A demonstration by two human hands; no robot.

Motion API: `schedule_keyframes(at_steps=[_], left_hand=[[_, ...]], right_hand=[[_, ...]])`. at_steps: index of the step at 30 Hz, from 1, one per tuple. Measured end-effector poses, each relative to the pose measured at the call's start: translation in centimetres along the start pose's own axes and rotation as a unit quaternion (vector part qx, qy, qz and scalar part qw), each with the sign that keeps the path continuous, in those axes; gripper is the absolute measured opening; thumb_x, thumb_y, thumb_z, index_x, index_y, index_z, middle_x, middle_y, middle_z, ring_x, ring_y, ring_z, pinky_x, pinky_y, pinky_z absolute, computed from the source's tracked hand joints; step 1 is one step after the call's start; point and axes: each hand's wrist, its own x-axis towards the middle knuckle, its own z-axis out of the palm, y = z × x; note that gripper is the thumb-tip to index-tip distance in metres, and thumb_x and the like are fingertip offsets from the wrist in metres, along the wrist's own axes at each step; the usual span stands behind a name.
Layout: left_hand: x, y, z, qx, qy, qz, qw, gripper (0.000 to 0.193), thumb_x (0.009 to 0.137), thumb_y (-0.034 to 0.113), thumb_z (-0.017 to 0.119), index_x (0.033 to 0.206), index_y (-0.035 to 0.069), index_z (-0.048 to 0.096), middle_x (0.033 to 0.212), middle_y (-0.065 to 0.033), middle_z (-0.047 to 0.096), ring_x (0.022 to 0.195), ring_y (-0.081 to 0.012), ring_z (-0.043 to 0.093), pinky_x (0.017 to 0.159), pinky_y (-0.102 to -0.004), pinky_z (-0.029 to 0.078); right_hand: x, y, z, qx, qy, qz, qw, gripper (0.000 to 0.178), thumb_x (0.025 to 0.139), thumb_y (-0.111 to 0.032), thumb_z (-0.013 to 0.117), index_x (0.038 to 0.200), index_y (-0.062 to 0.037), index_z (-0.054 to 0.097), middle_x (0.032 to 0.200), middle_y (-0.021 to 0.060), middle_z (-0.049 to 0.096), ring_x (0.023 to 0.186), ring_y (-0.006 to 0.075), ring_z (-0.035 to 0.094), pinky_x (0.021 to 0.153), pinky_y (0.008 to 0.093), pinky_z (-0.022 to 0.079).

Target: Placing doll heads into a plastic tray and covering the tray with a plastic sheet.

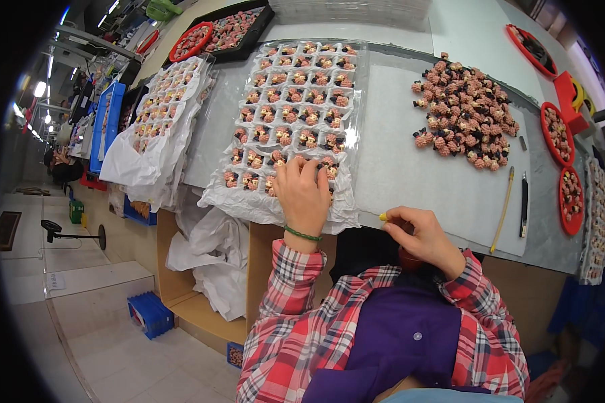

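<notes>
- Hands first, nearest the body: the right hand rests at the table's near edge, fingers curled together and pinched on a small yellow-tipped tool; whether it grips anything more I cannot tell.
- Left hand lies palm down on the near rows of the clear compartment tray, fingers spread a little and pressing on the small pink pieces in the closest pockets. A green bracelet circles that wrist.
- To do this well, I judge, the left fingers should press lightly and straight down, one pocket at a time, so that seated neighbours do not tip out.
- White wrapping puffs out under the tray's near edge, so the tray may rock; steadying it flat looks wise.
- Right of the tray, on the pale mat, lie a thin yellow stick and a dark pen-like tool, apart from both hands.
- Farther off sits the loose heap of pink-and-black pieces, well clear of the tray.
- Beyond and to the sides stand red dishes and a second filled tray.
</notes>
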Motion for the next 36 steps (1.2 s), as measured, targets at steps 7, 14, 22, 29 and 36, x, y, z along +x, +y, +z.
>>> schedule_keyframes(at_steps=[7,14,22,29,36], left_hand=[[0.3,0.0,0.2,-0.061,0.010,-0.009,0.998,0.013,0.076,0.012,0.066,0.085,0.002,0.064,0.089,-0.0108,0.061,0.087,-0.0293,0.054,0.077,-0.0394,0.042],[0.3,-0.2,0.2,-0.062,0.021,0.018,0.998,0.008,0.077,0.008,0.064,0.082,0.002,0.063,0.084,-0.0100,0.063,0.081,-0.0283,0.054,0.075,-0.0384,0.042],[0.8,0.6,0.1,-0.133,-0.019,0.017,0.991,0.009,0.077,0.004,0.062,0.085,0.004,0.063,0.084,-0.0090,0.062,0.081,-0.0282,0.054,0.074,-0.0373,0.042],[1.0,-0.3,-0.5,-0.451,-0.047,-0.200,0.869,0.020,0.090,0.005,0.055,0.105,-0.006,0.060,0.094,-0.0076,0.065,0.079,-0.0115,0.060,0.072,-0.0216,0.049],[-0.2,7.9,0.2,-0.720,-0.271,-0.305,0.562,0.037,0.086,0.003,0.056,0.121,-0.006,0.050,0.111,-0.0116,0.059,0.097,-0.0183,0.059,0.083,-0.0254,0.050]], right_hand=[[-0.3,0.2,-0.6,0.003,-0.002,0.010,1.000,0.014,0.085,-0.008,0.063,0.094,0.0020,0.060,0.068,0.0019,0.058,0.058,0.0052,0.051,0.053,0.0209,0.042],[-1.0,0.1,-2.1,0.013,0.029,0.026,0.999,0.016,0.085,-0.009,0.063,0.096,0.0026,0.061,0.073,0.0037,0.062,0.062,0.0066,0.055,0.057,0.0215,0.045],[-2.0,1.4,-3.4,0.029,0.103,-0.007,0.994,0.016,0.084,-0.009,0.062,0.094,0.0028,0.061,0.069,0.0065,0.061,0.059,0.0095,0.056,0.054,0.0235,0.046],[-3.6,1.6,-5.6,0.024,0.124,-0.011,0.992,0.016,0.084,-0.009,0.064,0.097,0.0009,0.063,0.078,0.0054,0.064,0.068,0.0094,0.059,0.061,0.0226,0.048],[-7.8,4.4,-13.8,-0.058,0.409,0.051,0.909,0.018,0.085,-0.007,0.062,0.101,0.0008,0.062,0.080,0.0022,0.064,0.072,0.0077,0.059,0.065,0.0221,0.047]])
